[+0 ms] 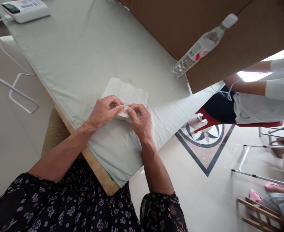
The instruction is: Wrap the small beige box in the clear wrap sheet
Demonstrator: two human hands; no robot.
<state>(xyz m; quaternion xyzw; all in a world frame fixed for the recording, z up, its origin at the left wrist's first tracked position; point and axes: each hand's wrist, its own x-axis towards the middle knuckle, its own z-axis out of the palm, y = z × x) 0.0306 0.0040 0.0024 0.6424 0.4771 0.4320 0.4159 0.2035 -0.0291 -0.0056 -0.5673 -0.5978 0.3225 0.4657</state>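
Observation:
My left hand (pixel 106 111) and my right hand (pixel 140 119) meet over the table, fingertips pinched close together. Between them is a small whitish piece (pixel 124 111), gripped from both sides; its kind is too small to make out. Under and behind the fingers lies a creased white sheet that looks like paper (pixel 127 91), flat on the pale cloth. My hands hide part of its near edge.
The table's pale grey-green cloth (pixel 66 48) has a wooden edge (pixel 100 175) near me. A plastic bottle (pixel 202 48) lies against a big cardboard box (pixel 219 42). At the far left sits a white device (pixel 25 9) with a cable. A person in white sits at right.

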